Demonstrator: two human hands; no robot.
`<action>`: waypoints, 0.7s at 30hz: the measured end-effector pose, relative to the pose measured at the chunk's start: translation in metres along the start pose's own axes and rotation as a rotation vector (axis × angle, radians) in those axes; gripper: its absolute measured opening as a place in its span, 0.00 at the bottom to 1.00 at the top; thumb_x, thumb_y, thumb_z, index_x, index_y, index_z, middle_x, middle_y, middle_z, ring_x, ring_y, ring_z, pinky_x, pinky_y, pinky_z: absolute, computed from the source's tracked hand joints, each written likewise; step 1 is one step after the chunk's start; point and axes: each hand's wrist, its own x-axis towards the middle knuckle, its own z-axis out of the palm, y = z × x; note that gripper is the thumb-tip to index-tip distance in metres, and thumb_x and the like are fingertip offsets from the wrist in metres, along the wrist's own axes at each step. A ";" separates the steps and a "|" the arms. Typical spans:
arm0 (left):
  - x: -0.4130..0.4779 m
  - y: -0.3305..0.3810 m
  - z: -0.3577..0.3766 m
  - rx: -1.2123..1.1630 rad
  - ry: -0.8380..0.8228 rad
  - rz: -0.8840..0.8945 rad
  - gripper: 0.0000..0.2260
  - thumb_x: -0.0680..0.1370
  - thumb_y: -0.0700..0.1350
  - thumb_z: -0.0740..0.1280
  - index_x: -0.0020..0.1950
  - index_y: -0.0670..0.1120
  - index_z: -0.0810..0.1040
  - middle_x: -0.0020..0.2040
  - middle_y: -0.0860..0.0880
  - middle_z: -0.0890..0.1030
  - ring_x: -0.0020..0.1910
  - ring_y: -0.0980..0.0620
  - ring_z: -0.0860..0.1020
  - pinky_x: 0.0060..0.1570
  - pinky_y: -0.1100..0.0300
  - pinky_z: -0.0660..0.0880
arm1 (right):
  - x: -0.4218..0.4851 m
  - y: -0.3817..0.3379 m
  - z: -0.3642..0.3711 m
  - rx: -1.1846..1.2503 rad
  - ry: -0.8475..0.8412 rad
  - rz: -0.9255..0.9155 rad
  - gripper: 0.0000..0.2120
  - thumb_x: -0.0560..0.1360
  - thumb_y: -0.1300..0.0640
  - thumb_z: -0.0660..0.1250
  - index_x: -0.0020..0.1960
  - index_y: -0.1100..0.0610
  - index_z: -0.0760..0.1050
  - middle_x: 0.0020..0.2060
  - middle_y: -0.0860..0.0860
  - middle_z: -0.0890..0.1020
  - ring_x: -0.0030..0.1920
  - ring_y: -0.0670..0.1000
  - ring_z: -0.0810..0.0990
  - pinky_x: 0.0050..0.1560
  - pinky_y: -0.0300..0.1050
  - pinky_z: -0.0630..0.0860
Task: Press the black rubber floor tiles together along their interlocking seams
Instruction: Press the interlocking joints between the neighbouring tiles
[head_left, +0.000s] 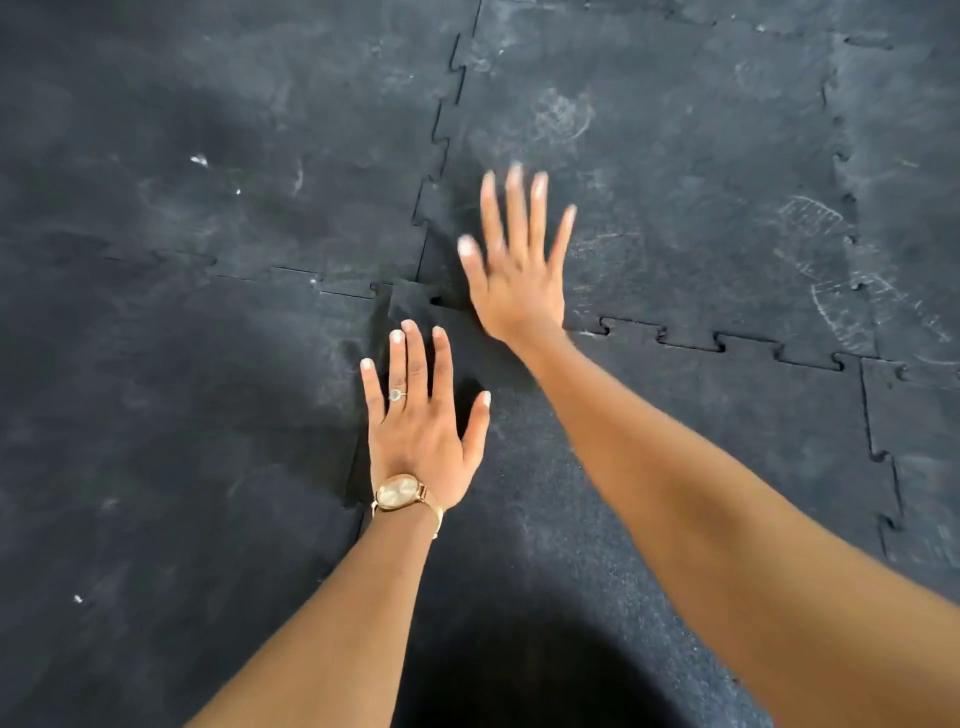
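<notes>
Black rubber floor tiles fill the head view, joined by jigsaw-toothed seams. One seam (441, 140) runs up from the centre; another seam (727, 345) runs off to the right. The near middle tile (649, 441) has its far left corner (410, 299) lifted slightly where four tiles meet. My left hand (421, 431), with a ring and a gold watch, lies flat, fingers spread, along that tile's left edge. My right hand (519, 275) is open, fingers spread and blurred, over the far right tile (675, 182) just beyond the corner. Neither hand holds anything.
Dusty shoe prints (831, 260) and chalky scuffs mark the tiles at the right. Another toothed seam (841, 156) runs along the far right, and one seam (234, 267) leads left from the corner. A dark shadow (519, 649) falls between my forearms.
</notes>
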 end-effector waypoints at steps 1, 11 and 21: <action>0.000 0.002 -0.001 -0.007 -0.007 0.000 0.33 0.81 0.61 0.46 0.79 0.41 0.51 0.79 0.39 0.51 0.79 0.43 0.49 0.76 0.41 0.46 | -0.006 0.003 0.011 -0.053 -0.143 0.020 0.31 0.82 0.39 0.40 0.80 0.54 0.42 0.80 0.56 0.44 0.78 0.60 0.38 0.74 0.69 0.40; -0.010 -0.058 -0.019 -0.145 -0.020 -0.445 0.32 0.81 0.61 0.45 0.80 0.44 0.47 0.80 0.40 0.50 0.79 0.41 0.47 0.76 0.40 0.45 | -0.003 0.009 0.026 -0.065 -0.273 0.058 0.35 0.79 0.36 0.33 0.80 0.54 0.42 0.80 0.53 0.47 0.78 0.60 0.36 0.72 0.72 0.37; -0.008 -0.060 -0.004 -0.089 -0.038 -0.450 0.29 0.81 0.60 0.41 0.80 0.49 0.47 0.80 0.41 0.49 0.79 0.40 0.47 0.74 0.37 0.44 | 0.037 -0.079 -0.006 0.304 0.253 -0.029 0.34 0.81 0.37 0.42 0.79 0.57 0.51 0.79 0.57 0.53 0.78 0.60 0.44 0.72 0.62 0.29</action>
